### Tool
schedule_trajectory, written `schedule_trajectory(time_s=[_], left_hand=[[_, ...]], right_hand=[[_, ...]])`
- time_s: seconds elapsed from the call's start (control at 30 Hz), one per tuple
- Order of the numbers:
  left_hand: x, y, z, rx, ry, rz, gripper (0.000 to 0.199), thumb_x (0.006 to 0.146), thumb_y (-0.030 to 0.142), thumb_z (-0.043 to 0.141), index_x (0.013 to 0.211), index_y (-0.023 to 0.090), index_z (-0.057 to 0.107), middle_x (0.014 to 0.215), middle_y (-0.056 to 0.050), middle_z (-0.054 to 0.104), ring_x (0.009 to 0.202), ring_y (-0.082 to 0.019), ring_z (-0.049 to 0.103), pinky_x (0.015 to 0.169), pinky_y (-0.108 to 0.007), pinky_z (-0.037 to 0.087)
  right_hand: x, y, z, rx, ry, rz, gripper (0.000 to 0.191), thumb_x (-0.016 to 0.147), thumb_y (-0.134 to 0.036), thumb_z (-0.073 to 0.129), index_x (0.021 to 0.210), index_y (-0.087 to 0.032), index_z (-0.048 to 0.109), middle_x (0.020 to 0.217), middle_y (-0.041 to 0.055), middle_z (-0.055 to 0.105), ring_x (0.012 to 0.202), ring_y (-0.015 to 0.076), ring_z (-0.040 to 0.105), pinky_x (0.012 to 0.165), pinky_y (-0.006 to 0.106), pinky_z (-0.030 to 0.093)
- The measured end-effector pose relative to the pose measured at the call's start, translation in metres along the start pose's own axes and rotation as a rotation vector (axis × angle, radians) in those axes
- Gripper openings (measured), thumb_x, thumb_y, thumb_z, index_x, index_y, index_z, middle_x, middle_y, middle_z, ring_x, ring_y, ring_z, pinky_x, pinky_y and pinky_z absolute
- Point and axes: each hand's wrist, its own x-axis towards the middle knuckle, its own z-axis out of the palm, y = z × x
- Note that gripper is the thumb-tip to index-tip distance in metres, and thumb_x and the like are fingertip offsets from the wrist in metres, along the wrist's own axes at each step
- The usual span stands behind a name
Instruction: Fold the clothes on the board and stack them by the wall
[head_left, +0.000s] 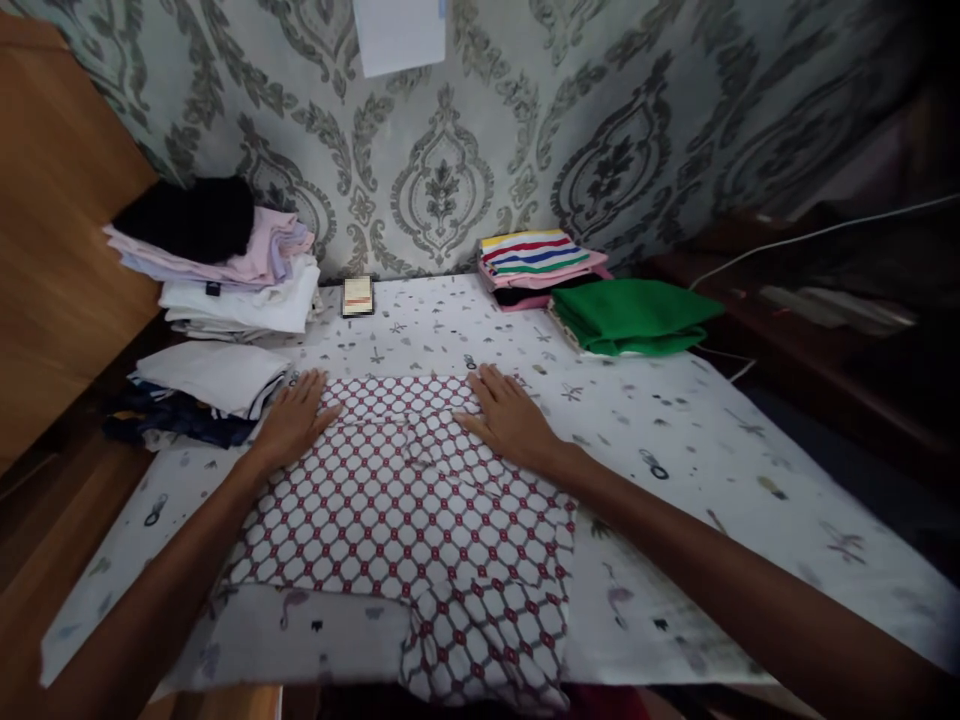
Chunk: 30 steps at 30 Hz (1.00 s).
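A white garment (360,510) with a red and grey lattice print lies spread on the cloth-covered table, its far edge folded over in a band. Part of it hangs toward the front edge at the lower middle. My left hand (296,415) lies flat on the garment's far left corner, fingers stretched out. Flat on the far right part rests my right hand (514,415), its thumb pointing inward and fingers extended. Neither hand grips the fabric. Which kind of garment it is cannot be made out.
Folded clothes (240,300) are stacked at the back left, with another small pile (214,375) nearer. A striped folded cloth (536,250) and a green one (637,315) lie at the back right. A small box (358,297) stands near the patterned curtain (442,190). A wooden panel (67,220) rises at left.
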Motion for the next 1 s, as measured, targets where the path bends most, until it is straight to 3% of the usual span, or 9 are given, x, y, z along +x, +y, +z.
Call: schedule_trajectory(time_s=[0.2,0.33,0.57,0.7,0.8,0.87,1.0], left_hand=[[-0.002,-0.004,0.004,-0.022,0.051,0.015,0.068,0.099,0.050,0.030,0.153,0.010,0.035,0.158,-0.020,0.038,0.150,-0.033,0.029,0.117,-0.056,0.029],[-0.003,-0.013,0.007,-0.035,0.043,0.006,0.071,0.099,0.051,0.026,0.152,0.005,0.034,0.159,-0.023,0.034,0.150,-0.035,0.027,0.116,-0.059,0.030],[-0.013,-0.007,-0.006,-0.066,0.049,-0.020,0.073,0.097,0.053,0.027,0.149,0.003,0.037,0.157,-0.026,0.036,0.148,-0.037,0.030,0.117,-0.057,0.030],[-0.056,-0.002,-0.027,-0.159,0.056,0.038,0.069,0.094,0.058,0.035,0.147,0.015,0.042,0.161,-0.017,0.032,0.148,-0.035,0.031,0.119,-0.051,0.030],[-0.103,-0.005,-0.049,-0.280,-0.041,0.138,0.060,0.090,0.064,0.043,0.135,0.026,0.056,0.153,-0.007,0.045,0.140,-0.032,0.043,0.117,-0.048,0.036],[-0.136,-0.010,-0.060,-0.346,-0.114,0.165,0.053,0.087,0.065,0.051,0.129,0.034,0.061,0.146,-0.001,0.052,0.133,-0.030,0.051,0.113,-0.046,0.042],[-0.185,-0.023,-0.063,-0.322,-0.187,0.152,0.050,0.085,0.060,0.058,0.133,0.043,0.057,0.145,0.005,0.054,0.129,-0.029,0.054,0.108,-0.046,0.048]], right_hand=[[-0.008,-0.001,-0.016,-0.017,-0.072,0.035,0.086,0.097,-0.068,0.029,0.155,-0.006,0.032,0.163,0.0213,0.025,0.153,0.0313,0.018,0.124,0.047,0.019],[-0.021,0.009,-0.024,-0.021,-0.088,0.120,0.086,0.098,-0.067,0.026,0.156,-0.003,0.029,0.163,0.0224,0.022,0.154,0.0308,0.015,0.124,0.050,0.016],[-0.036,0.030,-0.036,0.125,-0.067,0.137,0.071,0.101,-0.056,0.032,0.156,-0.011,0.031,0.164,0.0183,0.025,0.153,0.0312,0.018,0.122,0.054,0.021],[-0.088,0.024,-0.053,0.235,0.107,0.059,0.059,0.100,-0.048,0.043,0.151,-0.019,0.043,0.164,0.0131,0.029,0.151,0.0326,0.026,0.120,0.057,0.028],[-0.146,0.007,-0.068,0.346,0.016,-0.128,0.048,0.097,-0.046,0.054,0.140,-0.028,0.056,0.154,0.0093,0.046,0.141,0.0319,0.044,0.113,0.057,0.039],[-0.180,-0.009,-0.073,0.385,-0.082,-0.279,0.043,0.095,-0.042,0.058,0.136,-0.031,0.059,0.149,0.0076,0.053,0.138,0.0296,0.047,0.113,0.056,0.041],[-0.215,-0.041,-0.067,0.318,-0.103,-0.455,0.045,0.095,-0.023,0.057,0.140,-0.029,0.056,0.147,0.0095,0.055,0.139,0.0253,0.047,0.116,0.052,0.039]])
